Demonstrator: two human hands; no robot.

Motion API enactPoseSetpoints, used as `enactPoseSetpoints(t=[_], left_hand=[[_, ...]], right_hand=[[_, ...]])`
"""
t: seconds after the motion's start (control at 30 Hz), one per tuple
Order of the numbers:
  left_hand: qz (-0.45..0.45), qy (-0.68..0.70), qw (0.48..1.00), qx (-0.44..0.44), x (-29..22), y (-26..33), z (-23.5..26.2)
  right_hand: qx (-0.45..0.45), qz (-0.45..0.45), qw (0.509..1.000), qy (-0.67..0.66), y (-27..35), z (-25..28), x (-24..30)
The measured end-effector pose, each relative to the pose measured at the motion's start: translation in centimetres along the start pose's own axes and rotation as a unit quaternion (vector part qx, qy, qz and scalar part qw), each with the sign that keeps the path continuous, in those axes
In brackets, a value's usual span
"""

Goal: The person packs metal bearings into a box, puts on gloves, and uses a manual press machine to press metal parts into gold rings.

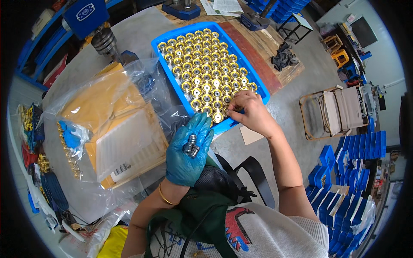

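A blue plastic tray (188, 95) holds rows of upright round brass fittings (206, 67), many with dark centres and a few with pale shiny ones. My left hand (186, 160), in a thin blue glove, is cupped palm up at the tray's near edge. Several small dark-grey ribbed metal cylinders (192, 146) lie in its palm. My bare right hand (251, 112) reaches over the tray's near right corner. Its thumb and fingertips close together at the fittings there, and what they pinch, if anything, is hidden.
Left of the tray, an open cardboard box (107, 92) is draped in clear plastic, with more small metal cylinders (121, 168) on its white sheet. A hand press (105, 43) stands behind it. Stacked blue bins (344, 189) and a folding chair (331, 112) are at the right.
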State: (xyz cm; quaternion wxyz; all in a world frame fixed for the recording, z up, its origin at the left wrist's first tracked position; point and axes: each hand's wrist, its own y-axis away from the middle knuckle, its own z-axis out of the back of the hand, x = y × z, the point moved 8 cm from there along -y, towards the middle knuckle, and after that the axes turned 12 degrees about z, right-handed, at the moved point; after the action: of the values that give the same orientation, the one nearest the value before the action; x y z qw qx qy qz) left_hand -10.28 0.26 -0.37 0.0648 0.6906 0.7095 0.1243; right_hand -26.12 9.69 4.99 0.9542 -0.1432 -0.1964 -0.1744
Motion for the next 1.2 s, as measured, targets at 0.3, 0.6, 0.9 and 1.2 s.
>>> enactPoseSetpoints(t=[0.3, 0.6, 0.9, 1.2], left_hand=[[0.001, -0.048, 0.999, -0.012, 0.6, 0.1, -0.8], [-0.182, -0.619, 0.764, 0.006, 0.2, 1.0, -3.0], [-0.080, -0.401, 0.912, -0.028, 1.2, 0.4, -1.5], [0.013, -0.046, 0.990, -0.136, 1.0, 1.7, 1.7]], right_hand=[[-0.090, 0.167, 0.979, -0.076, -0.2, 1.3, 8.1], [-0.023, 0.168, 0.973, -0.154, -0.2, -1.1, 9.7], [-0.020, 0.155, 0.976, -0.153, 0.3, -1.4, 9.5], [-0.158, 0.059, 0.984, -0.050, 1.3, 2.5, 3.3]])
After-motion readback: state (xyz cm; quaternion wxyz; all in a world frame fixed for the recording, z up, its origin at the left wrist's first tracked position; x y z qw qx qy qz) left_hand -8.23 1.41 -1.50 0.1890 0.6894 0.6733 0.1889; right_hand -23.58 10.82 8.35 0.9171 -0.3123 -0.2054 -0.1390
